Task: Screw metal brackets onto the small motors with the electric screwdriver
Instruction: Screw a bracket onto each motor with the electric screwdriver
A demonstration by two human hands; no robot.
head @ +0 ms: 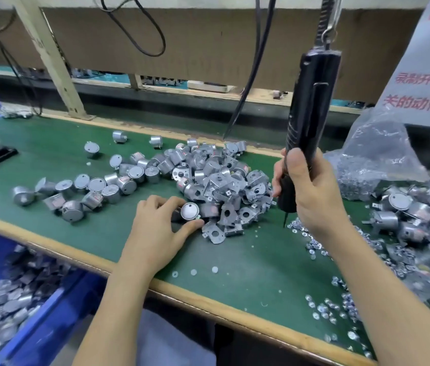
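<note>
— Green bench mat (235, 262), heap of motors and brackets (224, 186) mid-table. Hands?
— Left hand (155, 233) pinches one small motor (189, 211) between thumb and fingers, on the mat at the heap's near edge. Right hand (311, 191) wrapped tight round the hanging electric screwdriver (311, 107), upright, bit just beside loose screws (314, 244).

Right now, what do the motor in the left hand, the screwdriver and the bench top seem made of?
Motor: seemingly bare metal, dull silver casing with a bright flat cap.
Electric screwdriver: black body, likely plastic, matte, ribbed near the grip.
Bench top: green matte mat, perhaps rubber or vinyl; hard to tell.
</note>
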